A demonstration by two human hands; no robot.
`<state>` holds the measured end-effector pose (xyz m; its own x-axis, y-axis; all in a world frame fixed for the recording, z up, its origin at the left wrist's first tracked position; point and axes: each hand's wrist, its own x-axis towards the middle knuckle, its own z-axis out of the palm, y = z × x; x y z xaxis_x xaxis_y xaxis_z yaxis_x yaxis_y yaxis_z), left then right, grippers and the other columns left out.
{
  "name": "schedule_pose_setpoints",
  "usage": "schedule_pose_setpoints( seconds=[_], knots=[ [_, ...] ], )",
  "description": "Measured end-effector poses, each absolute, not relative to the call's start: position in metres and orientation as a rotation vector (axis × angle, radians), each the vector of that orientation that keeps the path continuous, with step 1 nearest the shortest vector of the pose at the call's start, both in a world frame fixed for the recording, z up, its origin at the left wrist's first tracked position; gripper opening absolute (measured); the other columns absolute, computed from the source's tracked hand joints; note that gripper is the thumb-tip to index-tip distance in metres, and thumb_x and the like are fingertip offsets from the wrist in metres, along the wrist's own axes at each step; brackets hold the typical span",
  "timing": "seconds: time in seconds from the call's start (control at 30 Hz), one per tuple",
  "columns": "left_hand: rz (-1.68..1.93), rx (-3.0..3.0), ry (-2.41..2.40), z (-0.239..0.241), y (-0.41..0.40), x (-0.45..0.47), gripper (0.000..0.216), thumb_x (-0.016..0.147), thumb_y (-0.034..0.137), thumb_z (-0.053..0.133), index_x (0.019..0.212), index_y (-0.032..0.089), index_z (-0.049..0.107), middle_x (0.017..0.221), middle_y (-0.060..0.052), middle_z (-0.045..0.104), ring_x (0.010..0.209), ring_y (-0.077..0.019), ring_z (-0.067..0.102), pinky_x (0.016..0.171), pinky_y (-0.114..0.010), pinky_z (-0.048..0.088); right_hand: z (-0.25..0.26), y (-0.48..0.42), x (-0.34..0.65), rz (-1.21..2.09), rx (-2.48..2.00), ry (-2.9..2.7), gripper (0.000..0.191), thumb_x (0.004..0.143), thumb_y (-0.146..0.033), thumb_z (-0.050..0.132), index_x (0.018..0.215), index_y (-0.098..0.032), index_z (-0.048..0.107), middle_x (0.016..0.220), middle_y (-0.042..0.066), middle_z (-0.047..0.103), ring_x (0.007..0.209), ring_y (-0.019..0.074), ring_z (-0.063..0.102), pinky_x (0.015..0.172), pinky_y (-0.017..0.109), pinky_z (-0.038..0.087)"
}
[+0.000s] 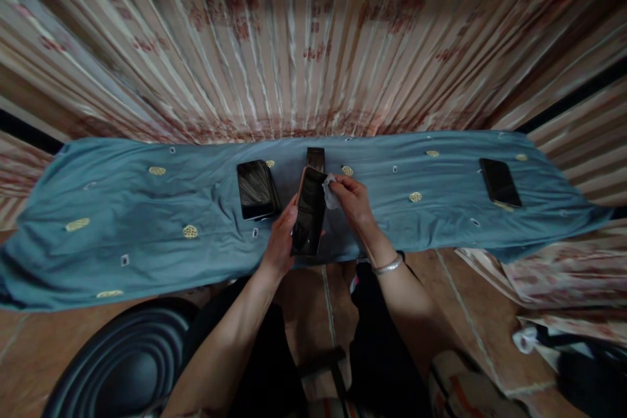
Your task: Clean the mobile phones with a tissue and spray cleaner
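Dim, warm light falls from above, brightest in a pale band across the top of the curtain (313, 32). The blue cloth (147, 209) is lit flatly, with soft shadows in its folds. The held phone (309, 212) shows a faint sheen on its dark screen, and the white wipe (330, 192) at its top corner stands out pale. Wide-angle distortion bows the cloth's far edge and fans the pleats; the lower corners of the view are murky and blurred.

The slim black rectangular smartphone with a copper-toned edge (309, 212) is sitting raised at scene centre, screen dark and facing up, long axis running near to far, gripped along its left side by the left hand (280, 243). The small crumpled white wipe (329, 192) is pressing against its far right corner, pinched in the right hand (351, 200).
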<state>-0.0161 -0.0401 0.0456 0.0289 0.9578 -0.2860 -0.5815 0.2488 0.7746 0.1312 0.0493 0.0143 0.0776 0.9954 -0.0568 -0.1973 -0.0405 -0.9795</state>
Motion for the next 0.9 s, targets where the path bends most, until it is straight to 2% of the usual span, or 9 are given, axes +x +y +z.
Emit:
schedule_pose_setpoints(
  seconds=[0.27, 0.43, 0.57, 0.7, 0.8, 0.9],
  knots=[
    [1.351, 0.56, 0.895, 0.042, -0.036, -0.019, 0.043, 0.091, 0.044, 0.066, 0.13, 0.027, 0.069, 0.139, -0.003, 0.067, 0.119, -0.027, 0.066, 0.095, -0.041, 0.061, 0.012, 0.037, 0.117, 1.374, -1.109, -0.941, 0.034, 0.059, -0.046, 0.081, 0.079, -0.02, 0.074, 0.069, -0.003, 0.071, 0.061, 0.013, 0.06, 0.06, 0.025, 0.048],
    [1.366, 0.57, 0.879, 0.043, -0.034, -0.021, 0.041, 0.094, 0.042, 0.061, 0.131, 0.026, 0.068, 0.139, -0.003, 0.067, 0.122, -0.0266, 0.065, 0.098, -0.04, 0.059, 0.01, 0.027, 0.112, 1.385, -1.093, -0.974, 0.031, 0.063, -0.044, 0.078, 0.082, -0.02, 0.074, 0.071, -0.003, 0.072, 0.063, 0.0139, 0.062, 0.061, 0.026, 0.049],
    [1.384, 0.587, 0.857, 0.045, -0.033, -0.02, 0.043, 0.094, 0.041, 0.06, 0.133, 0.026, 0.067, 0.141, -0.003, 0.066, 0.131, -0.0268, 0.06, 0.105, -0.04, 0.054, 0.009, 0.023, 0.111, 1.417, -1.096, -0.994, 0.033, 0.063, -0.045, 0.077, 0.086, -0.021, 0.073, 0.072, -0.003, 0.071, 0.062, 0.0146, 0.062, 0.057, 0.026, 0.048],
    [1.444, 0.642, 0.848, 0.043, -0.03, -0.02, 0.041, 0.094, 0.042, 0.061, 0.13, 0.025, 0.069, 0.142, -0.003, 0.066, 0.14, -0.025, 0.053, 0.116, -0.038, 0.044, 0.007, 0.021, 0.108, 1.445, -1.073, -0.989, 0.029, 0.063, -0.039, 0.076, 0.085, -0.022, 0.073, 0.072, -0.004, 0.071, 0.059, 0.0132, 0.06, 0.053, 0.024, 0.047],
    [1.483, 0.681, 0.864, 0.039, -0.027, -0.021, 0.041, 0.093, 0.042, 0.062, 0.129, 0.023, 0.07, 0.144, -0.004, 0.065, 0.144, -0.0241, 0.049, 0.121, -0.037, 0.037, 0.004, 0.02, 0.106, 1.428, -1.059, -0.97, 0.026, 0.061, -0.033, 0.077, 0.084, -0.023, 0.073, 0.074, -0.004, 0.071, 0.065, 0.013, 0.063, 0.059, 0.023, 0.051],
    [1.485, 0.677, 0.857, 0.037, -0.025, -0.022, 0.044, 0.093, 0.042, 0.062, 0.131, 0.023, 0.068, 0.143, -0.005, 0.065, 0.144, -0.0248, 0.049, 0.122, -0.039, 0.035, 0.0, 0.018, 0.105, 1.408, -1.059, -0.95, 0.029, 0.061, -0.03, 0.077, 0.089, -0.024, 0.073, 0.082, -0.004, 0.074, 0.076, 0.0141, 0.068, 0.073, 0.027, 0.056]
  ],
)
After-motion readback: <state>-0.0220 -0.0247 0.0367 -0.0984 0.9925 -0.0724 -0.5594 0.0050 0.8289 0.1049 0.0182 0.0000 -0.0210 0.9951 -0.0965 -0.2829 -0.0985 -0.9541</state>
